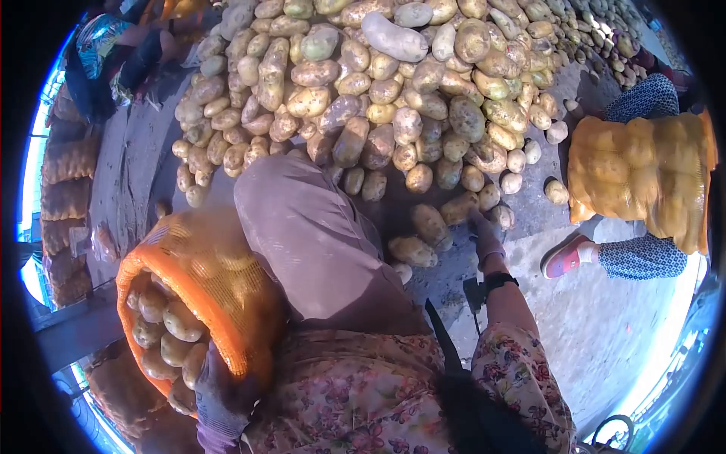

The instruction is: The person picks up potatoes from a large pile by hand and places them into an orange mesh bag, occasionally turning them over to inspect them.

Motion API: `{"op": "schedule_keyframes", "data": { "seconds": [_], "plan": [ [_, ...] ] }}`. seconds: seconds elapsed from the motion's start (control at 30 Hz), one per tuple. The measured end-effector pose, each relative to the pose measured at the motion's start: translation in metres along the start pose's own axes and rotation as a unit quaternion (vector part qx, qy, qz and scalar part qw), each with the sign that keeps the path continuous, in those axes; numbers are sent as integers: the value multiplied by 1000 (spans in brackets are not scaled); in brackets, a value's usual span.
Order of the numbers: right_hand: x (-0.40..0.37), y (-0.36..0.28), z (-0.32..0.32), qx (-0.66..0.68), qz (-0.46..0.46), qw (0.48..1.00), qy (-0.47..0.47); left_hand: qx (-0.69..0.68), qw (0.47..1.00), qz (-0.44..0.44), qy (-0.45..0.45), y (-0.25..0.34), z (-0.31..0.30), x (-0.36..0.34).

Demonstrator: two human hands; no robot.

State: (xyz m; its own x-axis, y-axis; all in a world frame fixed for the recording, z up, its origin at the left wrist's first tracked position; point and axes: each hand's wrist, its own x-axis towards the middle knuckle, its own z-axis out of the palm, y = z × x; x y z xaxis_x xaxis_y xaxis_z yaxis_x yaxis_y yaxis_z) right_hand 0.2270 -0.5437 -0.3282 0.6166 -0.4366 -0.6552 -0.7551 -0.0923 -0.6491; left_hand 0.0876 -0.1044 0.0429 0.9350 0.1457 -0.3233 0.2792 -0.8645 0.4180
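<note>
My left hand (224, 387), in a grey-purple glove, grips the lower edge of an orange mesh sack (234, 303) at its wide mouth. Several potatoes (182, 321) fill that mouth, close to my fingers. My right hand (488, 240), gloved too, reaches forward to the ground at the near edge of a large potato heap (408, 125). Its fingertips are right at a brownish potato (460, 208), and a smaller pale potato (502, 217) lies just to the right. The right fingers are small and partly hidden, so I cannot tell whether they are closed on the potato.
A filled orange mesh sack (639, 178) stands at the right, beside a person's patterned trouser leg (643, 259) and pink shoe (566, 255). More filled sacks (68, 181) are stacked at the left. Another person (121, 57) is at the upper left. My bent knee (302, 227) lies between my hands.
</note>
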Motion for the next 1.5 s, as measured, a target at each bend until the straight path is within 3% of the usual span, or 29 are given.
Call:
{"op": "schedule_keyframes", "data": {
  "seconds": [0.03, 0.13, 0.17, 0.27, 0.33, 0.4, 0.47, 0.53, 0.57, 0.67, 0.73, 0.83, 0.87, 0.9, 0.93, 1.0, 1.1, 1.2, 1.27, 1.37, 1.5],
  "plan": [
    [-9, -10, 7, 82, 62, 994, -30, -11, 1000, -2, -12, 1, 0, 1],
    [-15, -14, 26, 188, 51, 981, -20, -45, 997, -51, -32, 14, -8, 6],
    [-16, -17, 37, 185, 49, 981, -11, -49, 998, -42, 7, 12, -3, 5],
    [-13, -21, 68, 209, 87, 974, 27, 30, 999, 0, -11, 4, -6, 1],
    [29, 1, 63, 246, 83, 965, -18, 30, 999, 8, -5, -1, -3, -4],
    [23, -8, 54, 203, -12, 979, -32, 31, 998, 43, 21, -4, -1, -5],
    [36, -30, 42, 156, -178, 971, 36, 30, 999, 40, 10, -8, 0, -8],
    [-48, -129, 56, 223, -215, 951, 13, 7, 999, 30, 18, -7, 1, -8],
    [-82, -173, 61, 214, -280, 934, -58, 16, 999, 41, 20, -8, 0, -10],
    [-212, -271, 86, 163, -459, 850, -198, 26, 996, 81, 31, -11, 0, -14],
    [-291, -296, 100, 125, -540, 776, -300, 15, 993, 109, 45, -15, 0, -18],
    [-352, -303, 139, -10, -720, 574, -391, 4, 990, 126, 56, -19, -1, -23],
    [-361, -303, 155, -86, -789, 476, -378, -4, 990, 129, 52, -21, 0, -25],
    [-375, -294, 172, -146, -837, 400, -344, 4, 982, 152, 109, -22, 1, -27],
    [-383, -284, 186, -204, -873, 319, -307, -11, 977, 177, 120, -25, 0, -29],
    [-376, -261, 197, -317, -761, 288, -488, -40, 964, 223, 137, -32, -6, -37],
    [-371, -258, 208, -321, -767, 267, -487, -59, 965, 155, 202, -37, -18, -46],
    [-372, -258, 214, -314, -760, 278, -497, -53, 959, 92, 263, -36, -25, -34],
    [-378, -256, 201, -354, -790, 245, -437, -39, 973, 74, 217, -39, -30, -29],
    [-373, -240, 201, -297, -820, 296, -390, 48, 972, 60, 221, -38, -30, -23],
    [-364, -252, 203, -247, -730, 393, -502, 15, 990, 4, 143, -36, -17, -4]
  ]
}}
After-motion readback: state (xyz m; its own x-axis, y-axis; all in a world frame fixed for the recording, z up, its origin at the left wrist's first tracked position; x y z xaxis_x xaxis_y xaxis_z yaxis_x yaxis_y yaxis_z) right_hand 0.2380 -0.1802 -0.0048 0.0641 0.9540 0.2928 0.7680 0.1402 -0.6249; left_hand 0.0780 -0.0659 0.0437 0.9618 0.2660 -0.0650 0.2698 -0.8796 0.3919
